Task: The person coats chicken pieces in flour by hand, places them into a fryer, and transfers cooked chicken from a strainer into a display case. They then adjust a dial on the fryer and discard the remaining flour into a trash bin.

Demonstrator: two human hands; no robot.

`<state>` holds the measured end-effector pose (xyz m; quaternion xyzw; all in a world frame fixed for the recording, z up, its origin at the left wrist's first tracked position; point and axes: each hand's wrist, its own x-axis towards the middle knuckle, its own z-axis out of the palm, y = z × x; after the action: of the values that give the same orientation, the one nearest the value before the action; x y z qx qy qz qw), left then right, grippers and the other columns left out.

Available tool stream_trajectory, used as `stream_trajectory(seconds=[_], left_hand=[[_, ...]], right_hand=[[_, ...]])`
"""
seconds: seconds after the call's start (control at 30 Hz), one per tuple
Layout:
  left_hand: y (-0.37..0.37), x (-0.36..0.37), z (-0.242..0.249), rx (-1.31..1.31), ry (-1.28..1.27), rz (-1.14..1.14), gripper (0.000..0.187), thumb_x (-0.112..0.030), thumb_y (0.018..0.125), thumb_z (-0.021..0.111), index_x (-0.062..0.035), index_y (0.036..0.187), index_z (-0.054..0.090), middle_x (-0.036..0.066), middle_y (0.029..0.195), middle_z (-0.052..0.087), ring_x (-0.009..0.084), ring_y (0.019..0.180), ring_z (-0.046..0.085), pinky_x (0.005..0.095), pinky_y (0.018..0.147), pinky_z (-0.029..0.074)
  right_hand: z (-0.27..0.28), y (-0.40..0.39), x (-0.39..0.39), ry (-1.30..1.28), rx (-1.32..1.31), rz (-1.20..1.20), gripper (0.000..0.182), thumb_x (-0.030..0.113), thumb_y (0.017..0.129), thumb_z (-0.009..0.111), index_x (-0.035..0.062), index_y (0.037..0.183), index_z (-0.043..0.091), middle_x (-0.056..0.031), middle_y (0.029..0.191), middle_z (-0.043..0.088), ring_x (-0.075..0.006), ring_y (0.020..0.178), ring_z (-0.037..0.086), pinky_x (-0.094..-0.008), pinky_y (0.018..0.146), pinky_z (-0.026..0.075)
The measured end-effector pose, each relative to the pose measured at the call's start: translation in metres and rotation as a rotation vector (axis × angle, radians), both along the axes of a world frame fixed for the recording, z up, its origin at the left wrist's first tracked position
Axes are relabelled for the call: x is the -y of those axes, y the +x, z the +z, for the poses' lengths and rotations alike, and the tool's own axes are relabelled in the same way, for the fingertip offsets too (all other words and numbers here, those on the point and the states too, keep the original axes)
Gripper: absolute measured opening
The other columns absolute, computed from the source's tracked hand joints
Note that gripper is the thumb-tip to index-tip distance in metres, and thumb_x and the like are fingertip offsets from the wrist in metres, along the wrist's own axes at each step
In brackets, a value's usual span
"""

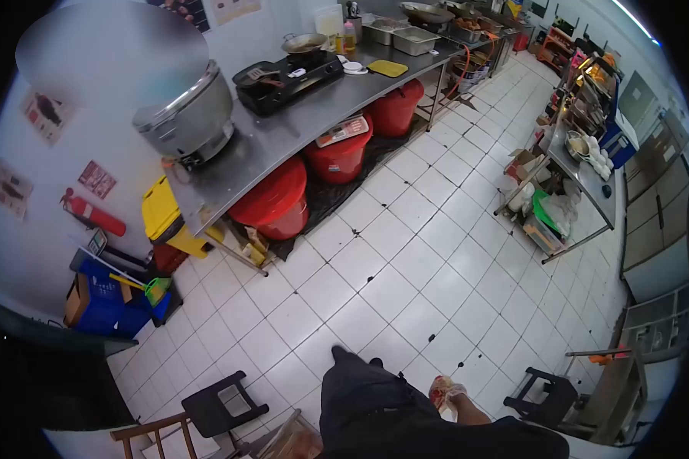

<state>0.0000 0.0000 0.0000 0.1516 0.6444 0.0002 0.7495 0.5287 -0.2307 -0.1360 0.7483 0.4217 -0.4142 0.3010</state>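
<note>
My right hand [445,392] hangs low beside my dark trousers [364,386], above the white tiled floor [406,264]. It looks covered by a clear plastic glove, with red and pale patches over the fingers. At this size the fingers cannot be told apart, nor whether anything is in them. The black stool [547,398] on the right is the nearest furniture to that hand, with a gap between them. My left hand is outside the picture.
Along the left runs a steel counter [256,141] with a rice cooker [187,115] and gas stove [287,76]; red bins [272,199] stand below. A steel table [582,172] is at right. Another black stool [223,403] stands at lower left, a yellow-lidded bin [161,206] by the wall.
</note>
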Motion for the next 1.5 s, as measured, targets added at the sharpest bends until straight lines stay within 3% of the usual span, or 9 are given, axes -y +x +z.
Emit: stream_trajectory(seconds=[0.07, 0.1, 0.2, 0.33, 0.5, 0.57, 0.83, 1.07, 1.5], left_hand=[[-0.013, -0.011, -0.006, -0.023, 0.031, 0.096, 0.031, -0.04, 0.087, 0.058, -0.01, 0.089, 0.055, 0.003, 0.062, 0.051, 0.0179, 0.056, 0.051, 0.0318, 0.055, 0.044], [0.022, 0.013, 0.016, -0.061, -0.067, 0.159, 0.029, -0.04, 0.087, 0.056, -0.0105, 0.087, 0.054, 0.002, 0.061, 0.05, 0.0174, 0.055, 0.05, 0.0313, 0.053, 0.043], [0.047, -0.048, 0.017, -0.144, -0.043, 0.376, 0.027, -0.037, 0.09, 0.052, -0.0122, 0.081, 0.051, 0.001, 0.058, 0.046, 0.0161, 0.052, 0.048, 0.0298, 0.049, 0.04], [0.12, -0.175, -0.023, -0.261, 0.067, 0.648, 0.029, -0.034, 0.093, 0.046, -0.0144, 0.072, 0.047, 0.0, 0.054, 0.041, 0.0142, 0.047, 0.045, 0.0278, 0.043, 0.037], [0.331, -0.433, -0.096, -0.202, 0.303, 0.619, 0.044, -0.041, 0.089, 0.051, -0.0192, 0.128, 0.045, 0.0, 0.122, 0.054, 0.0164, 0.102, 0.053, 0.0328, 0.08, 0.046], [0.466, -0.542, -0.105, -0.074, 0.431, 0.604, 0.044, -0.04, 0.088, 0.051, -0.0215, 0.128, 0.047, 0.003, 0.122, 0.056, 0.0189, 0.104, 0.054, 0.0352, 0.083, 0.043], [0.951, -0.739, 0.076, 0.534, 1.152, -0.527, 0.025, -0.016, 0.095, 0.049, -0.0079, 0.118, 0.055, 0.007, 0.096, 0.064, 0.0139, 0.084, 0.061, 0.0268, 0.074, 0.048], [1.001, -0.737, -0.064, 0.22, 0.989, -0.663, 0.03, -0.013, 0.087, 0.057, -0.0044, 0.116, 0.057, 0.008, 0.094, 0.065, 0.015, 0.085, 0.06, 0.0281, 0.077, 0.048], [1.131, -0.849, 0.107, 0.049, 0.845, 0.011, 0.027, -0.023, 0.096, 0.052, -0.0073, 0.117, 0.058, 0.006, 0.107, 0.064, 0.0158, 0.094, 0.06, 0.0299, 0.08, 0.048]], right_hand=[[0.035, -0.015, -0.054, 0.211, -0.081, -0.541, 0.035, 0.035, 0.09, 0.045, 0.0169, 0.113, 0.064, -0.0109, 0.107, 0.066, -0.0205, 0.108, 0.061, -0.0295, 0.092, 0.046], [0.117, 0.088, -0.024, 0.136, 0.035, -0.369, 0.032, 0.032, 0.09, 0.044, 0.0127, 0.102, 0.066, -0.0136, 0.095, 0.067, -0.0251, 0.091, 0.065, -0.0325, 0.08, 0.051], [0.008, 0.122, -0.096, 0.382, 0.047, -0.251, 0.024, 0.022, 0.09, 0.048, 0.0061, 0.094, 0.065, -0.013, 0.086, 0.067, -0.0236, 0.083, 0.065, -0.0329, 0.068, 0.052], [0.01, 0.213, -0.187, 0.67, -0.276, -1.171, 0.014, 0.009, 0.089, 0.05, 0.0032, 0.084, 0.062, -0.0064, 0.072, 0.063, -0.018, 0.061, 0.06, -0.0286, 0.049, 0.047], [0.181, 0.338, -0.383, 0.855, -0.686, -1.774, 0.006, 0.005, 0.086, 0.059, 0.0033, 0.09, 0.063, -0.0046, 0.07, 0.061, -0.0152, 0.054, 0.055, -0.0288, 0.046, 0.046], [0.26, 0.389, -0.465, 0.768, -0.323, -1.297, 0.014, 0.009, 0.086, 0.061, 0.0015, 0.097, 0.063, -0.005, 0.077, 0.064, -0.016, 0.065, 0.06, -0.0308, 0.054, 0.05], [0.351, 0.588, -0.707, 1.198, -0.875, -1.442, 0.03, 0.018, 0.086, 0.063, -0.0002, 0.109, 0.058, -0.0067, 0.09, 0.065, -0.015, 0.074, 0.062, -0.0298, 0.066, 0.053], [0.361, 0.759, -0.916, 1.125, -1.41, -1.369, 0.031, 0.017, 0.087, 0.064, 0.0032, 0.112, 0.052, -0.0075, 0.093, 0.061, -0.0169, 0.077, 0.062, -0.0312, 0.07, 0.054], [0.329, 0.916, -1.252, 0.522, -1.732, -1.419, 0.043, 0.019, 0.086, 0.066, 0.009, 0.123, 0.049, -0.0108, 0.107, 0.061, -0.0236, 0.092, 0.063, -0.0385, 0.082, 0.054]])
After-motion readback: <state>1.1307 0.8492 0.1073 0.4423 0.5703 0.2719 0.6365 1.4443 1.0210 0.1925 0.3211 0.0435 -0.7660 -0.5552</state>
